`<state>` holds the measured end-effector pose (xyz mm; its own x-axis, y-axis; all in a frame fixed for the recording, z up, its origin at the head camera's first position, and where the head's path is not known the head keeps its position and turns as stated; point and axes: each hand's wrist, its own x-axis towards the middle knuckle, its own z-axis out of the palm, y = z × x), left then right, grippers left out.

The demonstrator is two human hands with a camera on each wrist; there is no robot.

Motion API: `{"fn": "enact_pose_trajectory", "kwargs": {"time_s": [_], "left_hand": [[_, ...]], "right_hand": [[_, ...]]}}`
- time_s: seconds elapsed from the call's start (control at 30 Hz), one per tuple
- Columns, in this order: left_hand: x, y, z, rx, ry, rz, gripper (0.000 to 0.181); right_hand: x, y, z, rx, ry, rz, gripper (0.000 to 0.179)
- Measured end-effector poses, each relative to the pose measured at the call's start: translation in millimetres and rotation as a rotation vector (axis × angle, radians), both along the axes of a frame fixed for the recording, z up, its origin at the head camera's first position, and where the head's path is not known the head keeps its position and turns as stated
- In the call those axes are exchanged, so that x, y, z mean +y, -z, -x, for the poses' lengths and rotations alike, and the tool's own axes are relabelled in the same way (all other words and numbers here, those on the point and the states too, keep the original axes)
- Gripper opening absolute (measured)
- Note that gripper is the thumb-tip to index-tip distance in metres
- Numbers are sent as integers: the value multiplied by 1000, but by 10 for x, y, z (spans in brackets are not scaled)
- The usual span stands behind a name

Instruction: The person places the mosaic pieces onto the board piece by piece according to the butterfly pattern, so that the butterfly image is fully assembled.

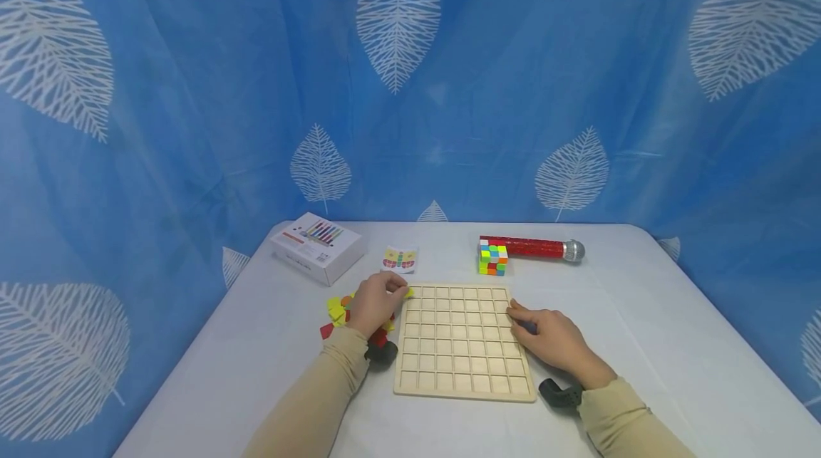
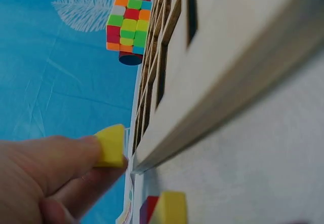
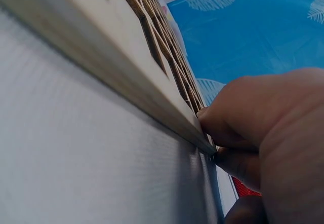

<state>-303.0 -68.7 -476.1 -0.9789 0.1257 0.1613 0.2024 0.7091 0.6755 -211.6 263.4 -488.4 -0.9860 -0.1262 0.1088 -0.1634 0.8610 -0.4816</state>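
Observation:
My left hand [image 1: 374,303] pinches a small yellow tile [image 2: 112,146] between thumb and fingertip, close to the far left corner of a wooden grid board [image 1: 463,332]. The tile has one curved side in the left wrist view. Square cells cover the board, and no pieces sit in them. At the board's right edge, my right hand [image 1: 553,337] grips the rim, its thumb on the top face and a finger against the side. Red, yellow and orange pieces [image 1: 336,310] lie in a loose pile, partly hidden under my left hand and wrist.
Behind the board lies a card [image 1: 400,260] with a coloured pattern. A white box [image 1: 318,247] stands at the back left. A puzzle cube [image 1: 492,258] and a red microphone [image 1: 539,248] are at the back right, before a blue curtain [image 1: 442,130].

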Motion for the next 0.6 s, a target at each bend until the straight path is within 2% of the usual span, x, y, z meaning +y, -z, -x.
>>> {"fn": "enact_pose_trajectory", "kwargs": {"time_s": [0.17, 0.27, 0.5, 0.6], "left_hand": [[-18, -2, -19, -24, 27, -19, 5], [-19, -4, -24, -11, 37, -18, 4], [13, -3, -32, -4, 69, 95, 10], [12, -11, -44, -3, 82, 112, 11]], "right_hand": [[-6, 4, -2, 8, -4, -5, 41], [-4, 14, -2, 15, -7, -6, 41], [5, 22, 6, 6, -2, -7, 42], [-1, 22, 5, 0, 1, -7, 42]]}}
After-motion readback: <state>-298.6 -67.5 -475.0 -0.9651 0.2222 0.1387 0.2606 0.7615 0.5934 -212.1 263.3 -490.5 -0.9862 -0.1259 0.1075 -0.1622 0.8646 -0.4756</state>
